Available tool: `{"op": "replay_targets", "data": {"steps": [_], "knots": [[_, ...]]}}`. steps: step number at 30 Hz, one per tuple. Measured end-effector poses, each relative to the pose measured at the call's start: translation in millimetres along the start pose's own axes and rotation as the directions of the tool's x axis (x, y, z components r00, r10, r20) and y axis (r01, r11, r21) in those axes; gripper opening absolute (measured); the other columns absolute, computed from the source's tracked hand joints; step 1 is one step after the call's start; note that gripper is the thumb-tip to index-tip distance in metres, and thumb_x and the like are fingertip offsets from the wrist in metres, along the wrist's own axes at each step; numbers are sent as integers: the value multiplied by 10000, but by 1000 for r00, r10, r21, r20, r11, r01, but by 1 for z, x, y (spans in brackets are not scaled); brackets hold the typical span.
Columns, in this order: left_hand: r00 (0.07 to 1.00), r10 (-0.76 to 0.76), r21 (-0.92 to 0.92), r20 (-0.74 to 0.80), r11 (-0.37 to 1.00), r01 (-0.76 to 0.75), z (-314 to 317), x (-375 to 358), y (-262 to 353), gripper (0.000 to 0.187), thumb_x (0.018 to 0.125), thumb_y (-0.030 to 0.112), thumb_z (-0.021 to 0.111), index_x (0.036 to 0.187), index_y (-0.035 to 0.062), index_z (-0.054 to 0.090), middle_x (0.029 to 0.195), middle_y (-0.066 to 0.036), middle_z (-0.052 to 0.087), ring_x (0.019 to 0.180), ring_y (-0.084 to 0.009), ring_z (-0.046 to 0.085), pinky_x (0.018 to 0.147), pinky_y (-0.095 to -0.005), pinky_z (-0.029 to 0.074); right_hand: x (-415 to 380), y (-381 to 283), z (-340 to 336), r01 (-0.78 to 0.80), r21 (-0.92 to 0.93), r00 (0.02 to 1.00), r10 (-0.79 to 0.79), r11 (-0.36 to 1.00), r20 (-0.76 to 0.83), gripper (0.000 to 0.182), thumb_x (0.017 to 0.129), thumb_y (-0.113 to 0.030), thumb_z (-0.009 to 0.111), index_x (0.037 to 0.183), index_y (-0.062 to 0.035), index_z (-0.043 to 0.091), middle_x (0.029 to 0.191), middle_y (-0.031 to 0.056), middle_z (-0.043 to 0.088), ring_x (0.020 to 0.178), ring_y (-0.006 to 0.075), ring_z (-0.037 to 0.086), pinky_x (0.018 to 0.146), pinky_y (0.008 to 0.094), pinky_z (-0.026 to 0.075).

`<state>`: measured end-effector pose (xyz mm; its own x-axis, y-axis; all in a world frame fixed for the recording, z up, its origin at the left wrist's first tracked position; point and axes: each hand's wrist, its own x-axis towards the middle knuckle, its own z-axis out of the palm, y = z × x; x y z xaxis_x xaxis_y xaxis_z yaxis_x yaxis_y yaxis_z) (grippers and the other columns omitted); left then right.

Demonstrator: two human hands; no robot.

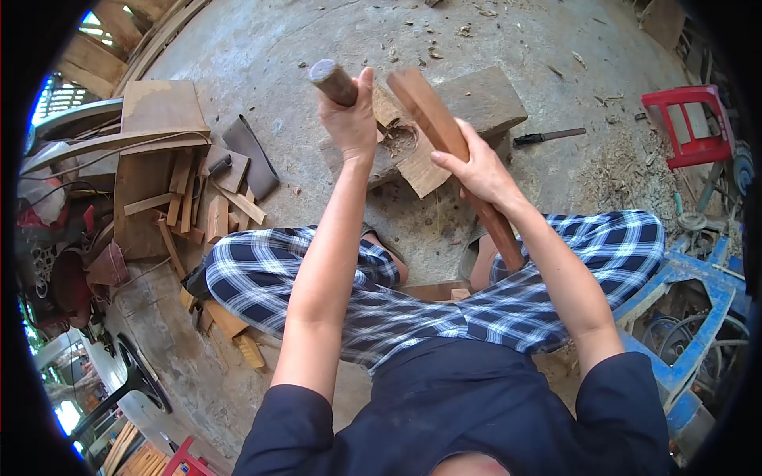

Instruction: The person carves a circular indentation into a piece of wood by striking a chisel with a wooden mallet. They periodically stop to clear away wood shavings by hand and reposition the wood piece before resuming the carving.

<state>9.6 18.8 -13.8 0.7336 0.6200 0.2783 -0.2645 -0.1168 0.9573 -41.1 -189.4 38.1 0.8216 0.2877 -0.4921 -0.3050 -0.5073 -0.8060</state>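
Observation:
My left hand [351,119] is raised and shut around a round wooden tool handle [332,81]; the tool's head is hidden behind the hand. My right hand [476,168] grips a long reddish-brown wooden piece [429,111] that slants from my knee up onto a thick wooden chopping block [486,97]. The block's top is gouged and chipped just under the handle. I sit low with my knees in checked trousers [262,274] spread on either side of the block.
A dark-handled blade [548,136] lies on the concrete to the right of the block. A red plastic stool [689,125] stands at the far right, and a blue metal frame [690,289] is near my right knee. Wood offcuts [198,202] and boards are piled at the left.

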Motion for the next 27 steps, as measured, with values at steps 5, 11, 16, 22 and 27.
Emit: {"op": "replay_targets", "data": {"steps": [5, 11, 16, 22, 27], "knots": [[997, 71, 0, 30, 997, -71, 16, -10, 4, 315, 885, 213, 830, 987, 61, 574, 809, 22, 619, 744, -78, 546, 728, -251, 490, -14, -77, -18, 549, -65, 806, -548, 833, -225, 752, 894, -394, 731, 1500, -83, 411, 1169, 196, 670, 886, 255, 661, 746, 354, 528], [965, -174, -667, 197, 697, 262, 22, -6, -7, 361, 856, 75, 798, 1155, 65, 596, 1000, -5, 695, 887, -120, 635, 836, -283, 520, -14, -123, -21, 713, -350, 594, -789, 607, -158, 704, 906, -335, 729, 1507, -169, 401, 1033, 231, 729, 923, 351, 747, 799, 486, 608], [992, 66, -266, 103, 963, -37, 21, -9, -11, 430, 852, 23, 804, 1216, 44, 575, 1122, -15, 681, 1005, -100, 632, 902, -272, 518, -7, -127, -31, 551, -597, 724, -689, 582, -3, 747, 885, -400, 730, 1513, -155, 407, 1041, 219, 733, 951, 348, 742, 860, 466, 603], [965, 256, 90, 61, 961, -261, 18, -14, 7, 425, 843, 21, 766, 1224, 39, 578, 1132, -25, 683, 992, -114, 628, 921, -275, 500, -21, -143, -22, 487, -544, 824, -567, 683, 26, 742, 897, -348, 721, 1535, -186, 379, 1043, 213, 733, 932, 330, 745, 860, 457, 610], [996, 10, -297, 92, 955, 18, 18, -13, -4, 386, 872, 66, 793, 1202, 61, 593, 1089, -25, 690, 957, -121, 633, 869, -284, 515, -7, -96, -19, 522, -422, 805, -592, 741, -42, 777, 888, -335, 699, 1559, -175, 341, 1157, 238, 702, 1000, 358, 726, 877, 452, 590]]}}
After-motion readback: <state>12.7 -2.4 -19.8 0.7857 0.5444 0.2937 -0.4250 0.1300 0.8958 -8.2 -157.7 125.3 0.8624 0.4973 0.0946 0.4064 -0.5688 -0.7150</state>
